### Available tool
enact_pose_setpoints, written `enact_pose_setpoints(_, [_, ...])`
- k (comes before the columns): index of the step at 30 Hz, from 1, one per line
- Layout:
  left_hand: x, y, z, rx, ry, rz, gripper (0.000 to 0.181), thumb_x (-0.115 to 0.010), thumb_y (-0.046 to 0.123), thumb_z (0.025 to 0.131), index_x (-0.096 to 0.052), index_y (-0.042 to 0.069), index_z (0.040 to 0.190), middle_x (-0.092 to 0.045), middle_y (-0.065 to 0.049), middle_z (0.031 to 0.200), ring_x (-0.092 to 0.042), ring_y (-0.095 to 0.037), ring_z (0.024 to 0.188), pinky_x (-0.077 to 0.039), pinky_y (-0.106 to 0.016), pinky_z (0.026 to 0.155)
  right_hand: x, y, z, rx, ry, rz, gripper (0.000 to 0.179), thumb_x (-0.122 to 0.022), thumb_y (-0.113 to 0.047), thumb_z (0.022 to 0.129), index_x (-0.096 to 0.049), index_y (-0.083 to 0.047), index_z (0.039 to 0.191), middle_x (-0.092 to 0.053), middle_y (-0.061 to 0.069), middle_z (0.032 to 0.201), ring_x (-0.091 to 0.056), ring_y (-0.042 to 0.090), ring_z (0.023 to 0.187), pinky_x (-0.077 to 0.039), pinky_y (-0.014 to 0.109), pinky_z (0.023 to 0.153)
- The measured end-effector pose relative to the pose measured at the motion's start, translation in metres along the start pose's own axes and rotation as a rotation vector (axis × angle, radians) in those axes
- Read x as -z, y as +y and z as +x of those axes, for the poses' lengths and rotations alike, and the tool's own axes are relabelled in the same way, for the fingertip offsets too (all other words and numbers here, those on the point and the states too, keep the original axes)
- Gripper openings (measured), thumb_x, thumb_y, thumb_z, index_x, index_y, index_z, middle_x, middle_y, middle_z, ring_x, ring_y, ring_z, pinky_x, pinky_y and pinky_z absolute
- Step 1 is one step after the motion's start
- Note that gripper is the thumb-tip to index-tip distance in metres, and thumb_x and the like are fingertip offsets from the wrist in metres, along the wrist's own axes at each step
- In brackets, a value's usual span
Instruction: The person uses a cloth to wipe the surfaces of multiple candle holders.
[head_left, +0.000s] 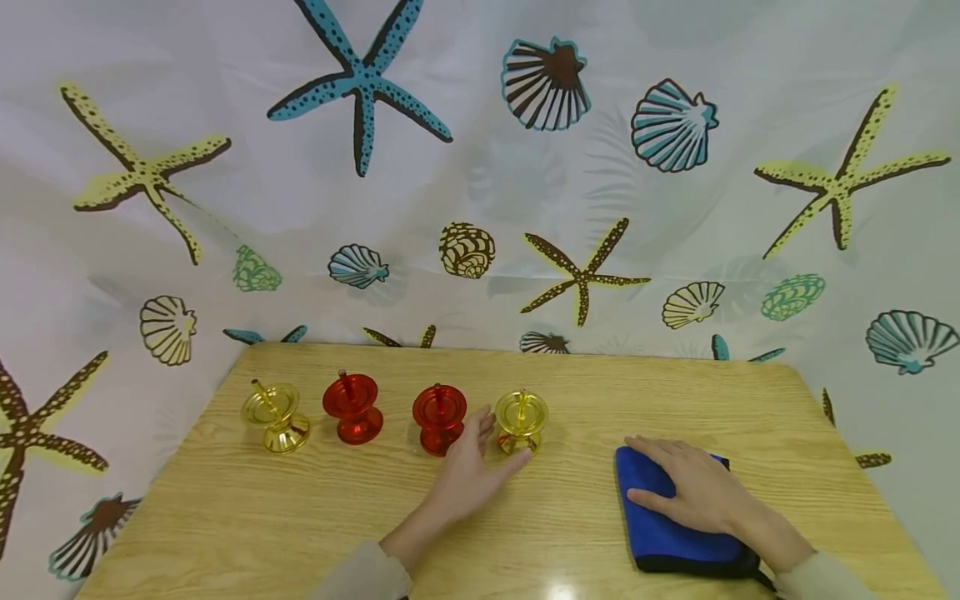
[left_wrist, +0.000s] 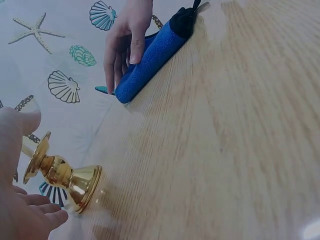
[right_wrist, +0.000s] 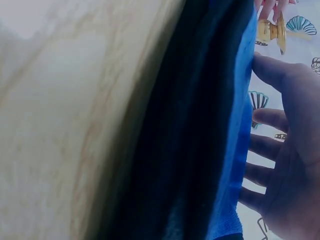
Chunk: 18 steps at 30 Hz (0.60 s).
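Gold holder (head_left: 522,422) just beside left hand (head_left: 469,471), blue pouch (head_left: 660,537) under right hand (head_left: 693,483)

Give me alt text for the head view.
A left hand is open beside a gold candle holder; the right hand rests on a blue cloth. Two red holders and another gold holder stand farther left on a wooden table.

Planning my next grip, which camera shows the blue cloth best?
Head: the blue cloth shows its broad top, the right hand covering part. Left wrist shows it edge-on; right wrist, only a close, cropped side.
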<state>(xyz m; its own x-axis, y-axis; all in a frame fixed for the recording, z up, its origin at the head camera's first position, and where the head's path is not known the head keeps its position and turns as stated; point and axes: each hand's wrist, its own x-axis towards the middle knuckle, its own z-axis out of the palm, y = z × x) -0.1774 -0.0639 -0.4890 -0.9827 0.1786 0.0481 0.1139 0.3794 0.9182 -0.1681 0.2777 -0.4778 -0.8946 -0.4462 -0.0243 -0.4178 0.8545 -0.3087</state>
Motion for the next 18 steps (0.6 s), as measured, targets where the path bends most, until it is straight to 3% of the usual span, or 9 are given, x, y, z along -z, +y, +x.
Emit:
enact_pose_setpoints(9, [-0.014,-0.005,0.018,-0.022,0.031,-0.07,0.095,-0.082,0.035,0.092,-0.029,-0.004,0.161,-0.056,-0.025,0.153,-0.059,-0.043,0.14,-0.047,-0.058,0.117,0.003,0.007,0.013,-0.012,-0.034,0.008,0.068,-0.065,-0.061,0.098,-0.061,-0.016,0.148,-0.067,0.017,0.14,-0.065,0.041,0.127,-0.054,0.063,0.102])
enact_pose_setpoints(13, [-0.017,-0.006,0.021,-0.013,0.058,-0.052,0.094,-0.082,0.037,0.092,-0.031,-0.003,0.161,-0.061,-0.024,0.148,-0.064,-0.04,0.134,-0.051,-0.057,0.112,0.007,0.01,0.019,-0.017,-0.048,0.013,0.062,-0.068,-0.057,0.097,-0.067,-0.014,0.141,-0.068,0.016,0.134,-0.067,0.038,0.121,-0.056,0.06,0.097])
enact_pose_setpoints(18, [-0.018,-0.008,0.024,-0.021,0.073,-0.056,0.09,-0.082,0.036,0.093,-0.033,-0.001,0.16,-0.067,-0.022,0.14,-0.069,-0.036,0.126,-0.055,-0.054,0.108,0.01,0.013,0.025,0.01,-0.066,0.029,0.058,-0.072,-0.054,0.096,-0.07,-0.012,0.136,-0.071,0.009,0.123,-0.069,0.026,0.107,-0.059,0.05,0.089])
